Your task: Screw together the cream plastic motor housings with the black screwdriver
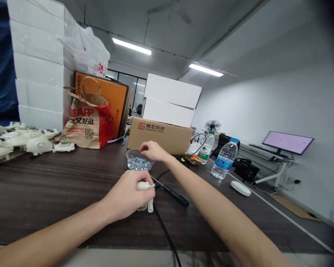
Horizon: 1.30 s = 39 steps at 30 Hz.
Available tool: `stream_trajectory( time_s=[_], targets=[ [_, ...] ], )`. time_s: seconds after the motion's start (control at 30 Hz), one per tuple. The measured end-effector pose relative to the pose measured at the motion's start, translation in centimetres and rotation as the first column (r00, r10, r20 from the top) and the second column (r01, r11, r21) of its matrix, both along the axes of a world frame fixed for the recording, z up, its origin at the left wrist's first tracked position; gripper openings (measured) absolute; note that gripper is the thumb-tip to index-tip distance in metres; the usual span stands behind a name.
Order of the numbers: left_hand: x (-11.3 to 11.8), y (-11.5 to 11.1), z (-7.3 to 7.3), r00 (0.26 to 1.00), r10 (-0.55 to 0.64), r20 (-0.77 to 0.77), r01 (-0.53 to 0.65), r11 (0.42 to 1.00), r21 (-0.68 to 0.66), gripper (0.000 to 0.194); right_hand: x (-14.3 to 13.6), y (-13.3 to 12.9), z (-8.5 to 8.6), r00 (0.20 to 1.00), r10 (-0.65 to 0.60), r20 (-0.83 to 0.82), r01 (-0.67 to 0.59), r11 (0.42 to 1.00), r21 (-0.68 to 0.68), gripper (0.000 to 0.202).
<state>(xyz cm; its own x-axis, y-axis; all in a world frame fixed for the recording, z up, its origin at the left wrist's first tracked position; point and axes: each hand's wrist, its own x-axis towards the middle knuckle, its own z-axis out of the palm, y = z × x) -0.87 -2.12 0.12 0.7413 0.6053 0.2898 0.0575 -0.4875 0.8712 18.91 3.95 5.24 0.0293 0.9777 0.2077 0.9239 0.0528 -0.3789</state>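
My left hand [136,189] is closed around a white plastic part [150,205], whose tube end sticks out below the fingers. The palm and fingers hide most of this part. A clear plastic bowl [131,154] holding many small metal screws [139,163] stands just beyond it. Over the bowl's right rim is my right hand [153,150], its fingers curled together and bent down toward the screws. Whatever those fingertips pinch is too small or hidden to make out. A screwdriver [176,195] with a black handle lies right of my left hand, its shaft pointing toward the bowl.
White plastic housings [40,142] are heaped at the left. Behind stand a paper bag [86,122], an orange box [119,100] and a cardboard box [161,136]. Two water bottles [224,161] and a white lid [240,188] are at the right. A black cable [165,231] crosses the table's front edge.
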Motion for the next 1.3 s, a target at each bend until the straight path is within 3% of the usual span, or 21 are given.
stream_trajectory(
  time_s=[0.1, 0.2, 0.37, 0.5, 0.8, 1.3],
  targets=[
    [0.0, -0.1, 0.0, 1.0, 0.01, -0.013, -0.01, 0.999, 0.035, 0.007, -0.7, 2.7, 0.0, 0.995, -0.025, 0.092, 0.045, 0.974, -0.224, 0.025],
    [-0.1, -0.1, 0.0, 1.0, 0.006, -0.02, -0.005, 0.997, 0.073, 0.007, -1.5, 3.7, -0.1, 0.99, -0.002, 0.142, 0.059, 0.914, -0.401, 0.028],
    [-0.1, -0.1, 0.1, 1.0, 0.02, -0.022, -0.018, 0.994, 0.11, 0.006, -2.5, 3.5, -0.5, 0.983, 0.071, 0.167, 0.024, 0.86, -0.509, 0.029],
    [-0.2, -0.3, 0.2, 1.0, 0.012, -0.023, -0.009, 0.995, 0.098, 0.006, -2.8, 3.1, -0.9, 0.977, 0.112, 0.182, -0.01, 0.876, -0.482, 0.028],
    [-0.2, -0.1, 0.1, 1.0, 0.021, -0.022, -0.019, 0.994, 0.106, 0.007, -1.9, 2.9, -1.5, 0.973, 0.068, 0.219, -0.009, 0.965, -0.262, 0.025],
    [0.0, -0.1, -0.2, 1.0, 0.022, -0.021, -0.02, 0.994, 0.106, 0.006, -1.6, 1.0, -1.7, 0.989, 0.093, 0.113, -0.084, 0.993, -0.079, 0.025]
  ],
)
